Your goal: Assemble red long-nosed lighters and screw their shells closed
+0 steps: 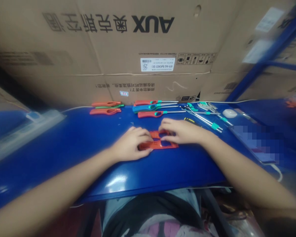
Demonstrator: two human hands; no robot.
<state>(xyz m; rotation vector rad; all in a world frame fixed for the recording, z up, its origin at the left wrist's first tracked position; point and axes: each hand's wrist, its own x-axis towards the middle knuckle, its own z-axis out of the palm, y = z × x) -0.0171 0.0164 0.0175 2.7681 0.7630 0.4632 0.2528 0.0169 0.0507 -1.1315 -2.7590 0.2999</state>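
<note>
Two orange-red casing halves of long-necked lighters lie side by side on the blue table, a near half point(160, 144) and a far half point(155, 134). Around their left ends my left hand point(128, 143) is closed, its thumb at the near edge and its fingers over the top. My right hand point(182, 131) has its fingers bent over the right end of the far half, with the fingertips pressed on it. The fingers hide parts of both halves, so any small parts inside cannot be made out. Behind my right hand lies a yellow-and-black tool point(191, 121), partly covered.
Red and blue lighters with metal necks point(150, 114) lie behind my hands. Orange and green handles point(106, 112) are further left. Metal tubes with teal pieces point(208, 121), a white rounded object point(230, 113) and a phone point(254, 141) lie right. Cardboard point(113, 65) stands behind.
</note>
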